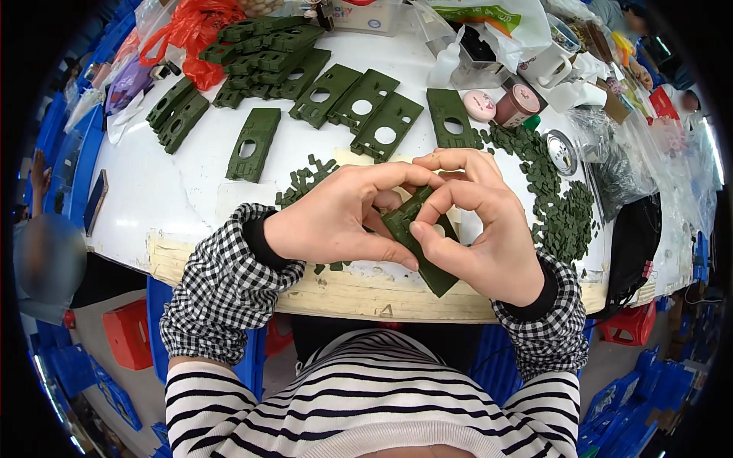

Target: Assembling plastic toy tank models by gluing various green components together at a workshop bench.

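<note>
Close to the table's near edge, both my hands grip one dark green plastic model hull plate (435, 269), tilted, with a round hole partly covered by my fingers. My left hand (343, 210) holds its left side between thumb and fingers. My right hand (485, 221) has thumb and forefinger pinched together over the plate's upper face; whether a small part sits between those tips is hidden. Just beyond my left hand lie loose small green pieces (305, 179). A similar hull plate (254, 143) rests flat farther off, left of my hands.
Several more hull plates (365, 103) lie beyond my hands, with a stack (267, 57) behind. A large heap of small green pieces (565, 217) spreads at right, beside a round tin (561, 153). A phone (96, 202) lies at the left edge. Another person (50, 259) is at far left.
</note>
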`<state>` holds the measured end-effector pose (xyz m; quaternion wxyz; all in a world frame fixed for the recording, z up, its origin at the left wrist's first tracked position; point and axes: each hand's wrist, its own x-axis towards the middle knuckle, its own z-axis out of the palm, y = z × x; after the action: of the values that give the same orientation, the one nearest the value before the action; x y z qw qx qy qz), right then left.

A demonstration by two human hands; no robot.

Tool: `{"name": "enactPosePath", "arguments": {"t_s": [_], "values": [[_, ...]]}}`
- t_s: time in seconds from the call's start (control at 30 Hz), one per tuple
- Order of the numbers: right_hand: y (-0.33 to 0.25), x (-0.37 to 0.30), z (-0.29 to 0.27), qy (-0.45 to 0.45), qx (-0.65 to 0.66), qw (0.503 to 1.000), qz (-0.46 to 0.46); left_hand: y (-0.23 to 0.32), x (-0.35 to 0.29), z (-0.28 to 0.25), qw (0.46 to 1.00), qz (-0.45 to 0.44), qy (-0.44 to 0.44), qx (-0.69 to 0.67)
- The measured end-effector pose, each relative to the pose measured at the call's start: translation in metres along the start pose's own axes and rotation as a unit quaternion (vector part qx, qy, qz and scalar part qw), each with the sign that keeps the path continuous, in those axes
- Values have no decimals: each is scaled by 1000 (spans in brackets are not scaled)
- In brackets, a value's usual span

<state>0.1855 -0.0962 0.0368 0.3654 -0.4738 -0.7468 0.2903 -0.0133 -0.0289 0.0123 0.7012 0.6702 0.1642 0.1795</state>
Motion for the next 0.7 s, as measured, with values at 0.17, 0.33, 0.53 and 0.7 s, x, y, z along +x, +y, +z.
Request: {"name": "enactPosePath", "arguments": {"t_s": [0.17,0.33,0.53,0.7], "values": [[-1,0,1,9,-19,1000,0,-3,0,0,1000,9,2,9],[0,0,1,10,-25,1000,-3,-3,1,1,999,40,16,20],[-1,0,2,10,-25,1000,-2,-1,0,1,998,38,15,36],[0,1,2,8,-30,999,-7,-5,0,0,999,21,19,46]]}}
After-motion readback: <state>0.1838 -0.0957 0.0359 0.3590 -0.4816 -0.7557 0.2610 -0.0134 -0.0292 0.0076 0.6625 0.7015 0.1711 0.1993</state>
